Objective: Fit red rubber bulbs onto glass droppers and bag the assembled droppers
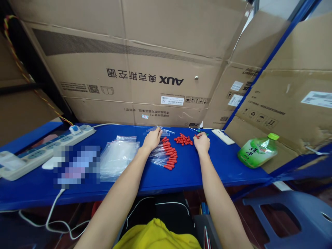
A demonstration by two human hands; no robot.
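My left hand (pixel 152 139) is closed at the fingertips over loose clear thin tubes (pixel 169 131) near the back of the blue table. What it pinches is too small to make out. Just below it lies a fanned row of droppers (pixel 168 152), clear tubes with red rubber bulbs. To their right is a small pile of loose red bulbs (pixel 183 139). My right hand (pixel 202 142) pinches a red bulb (pixel 196 136) beside that pile. Behind its fingers lies a small green item (pixel 199 131), partly hidden.
Clear zip bags (pixel 119 157) lie stacked left of my left forearm. Farther left are a blurred-out device and a power strip (pixel 49 147). A white flat device (pixel 223 136) and a green drink bottle (pixel 258 151) stand right. Cardboard (pixel 145 55) walls the back.
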